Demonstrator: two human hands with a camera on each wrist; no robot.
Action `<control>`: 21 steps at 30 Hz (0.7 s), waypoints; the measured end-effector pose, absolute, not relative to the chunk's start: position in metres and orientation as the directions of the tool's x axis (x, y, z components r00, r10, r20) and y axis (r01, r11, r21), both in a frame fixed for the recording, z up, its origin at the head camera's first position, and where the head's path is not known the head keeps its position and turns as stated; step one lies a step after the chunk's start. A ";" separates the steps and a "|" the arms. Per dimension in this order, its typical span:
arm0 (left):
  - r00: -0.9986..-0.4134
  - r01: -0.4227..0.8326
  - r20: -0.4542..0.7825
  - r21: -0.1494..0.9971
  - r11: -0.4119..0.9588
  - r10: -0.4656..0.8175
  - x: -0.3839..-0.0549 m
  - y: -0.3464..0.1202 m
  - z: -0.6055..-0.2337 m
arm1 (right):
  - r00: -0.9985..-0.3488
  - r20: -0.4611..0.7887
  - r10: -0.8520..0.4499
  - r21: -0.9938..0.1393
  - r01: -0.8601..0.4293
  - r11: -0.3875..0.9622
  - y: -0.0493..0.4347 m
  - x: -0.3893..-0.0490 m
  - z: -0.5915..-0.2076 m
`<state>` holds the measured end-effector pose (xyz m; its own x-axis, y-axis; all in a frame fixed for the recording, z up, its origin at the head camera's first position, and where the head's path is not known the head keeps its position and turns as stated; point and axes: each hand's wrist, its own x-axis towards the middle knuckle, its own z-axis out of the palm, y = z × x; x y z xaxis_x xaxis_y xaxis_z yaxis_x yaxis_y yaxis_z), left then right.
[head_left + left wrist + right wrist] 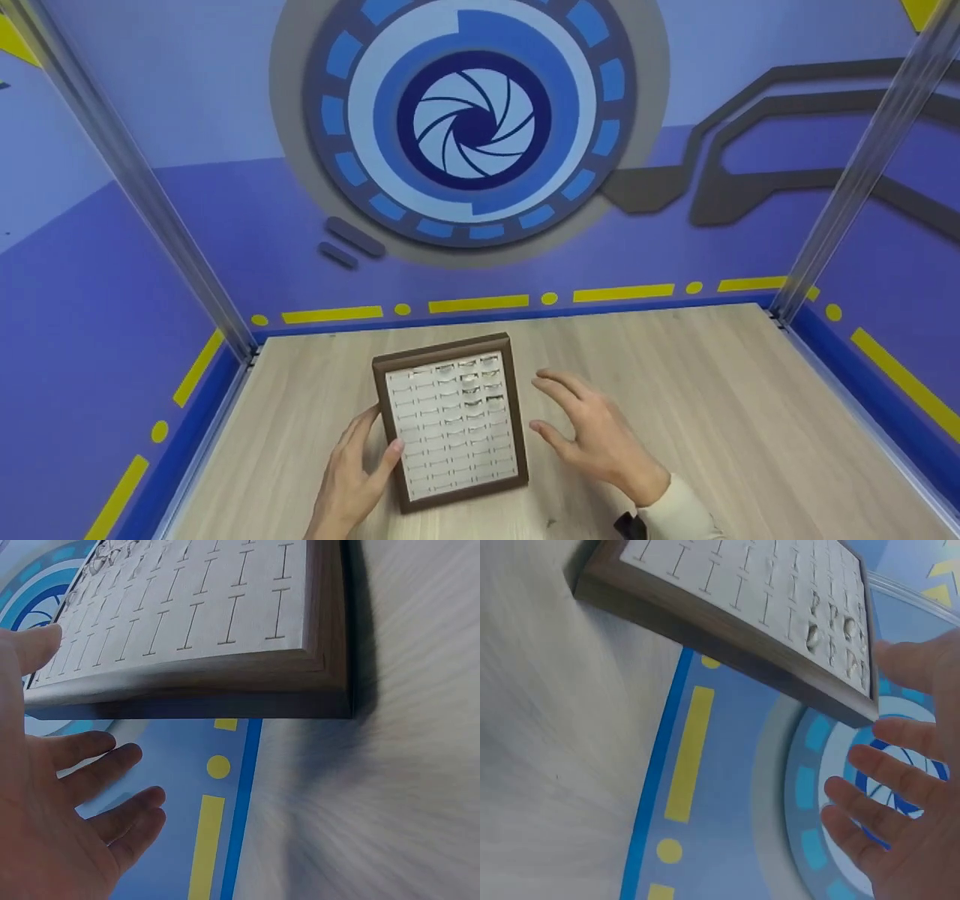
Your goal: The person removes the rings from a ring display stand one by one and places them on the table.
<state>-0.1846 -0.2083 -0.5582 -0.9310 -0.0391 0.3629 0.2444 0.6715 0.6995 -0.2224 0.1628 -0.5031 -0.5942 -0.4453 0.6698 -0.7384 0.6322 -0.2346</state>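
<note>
A ring display tray (517,442) with a dark wooden frame and a white slotted insert leans up from the tabletop, its lower edge close to the wood. Several silvery rings (471,381) sit in slots toward its upper right; many other slots hold none. My left hand (349,469) holds the tray's left side, the thumb over the front of the frame and the fingers behind; the left wrist view shows those fingers (120,765) spread. To the right of the tray, my right hand (600,435) hovers apart from it, fingers loosely spread and holding nothing.
Light wood-grain tabletop (712,420) surrounds the tray. Beyond it stands a blue panel wall (217,225) with a round printed emblem and yellow marks. Metal posts (847,180) rise at the back corners. A dark wrist strap (630,525) shows beside the right sleeve.
</note>
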 end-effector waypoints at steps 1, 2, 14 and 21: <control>-0.931 0.249 0.363 0.710 0.659 -0.040 -0.185 -0.208 -0.559 | -0.583 0.679 -0.446 -0.235 -0.748 0.621 0.159 -0.224 -0.504; -0.929 0.260 0.368 0.719 0.644 -0.036 -0.186 -0.208 -0.559 | -0.573 0.688 -0.445 -0.236 -0.757 0.610 0.156 -0.225 -0.505; -0.940 0.289 0.340 0.844 0.452 -0.032 -0.191 -0.202 -0.562 | -0.559 0.701 -0.443 -0.281 -0.787 0.549 0.128 -0.232 -0.512; -0.951 0.257 0.305 0.880 0.399 -0.061 -0.192 -0.201 -0.564 | -0.516 0.736 -0.438 -0.248 -0.808 0.535 0.114 -0.237 -0.516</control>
<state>-0.1920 -0.2012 -0.5638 -0.9505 -0.0606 0.3047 0.2568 0.3988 0.8804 -0.2369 0.1137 -0.5156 -0.5158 -0.4384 0.7361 -0.8079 0.5349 -0.2475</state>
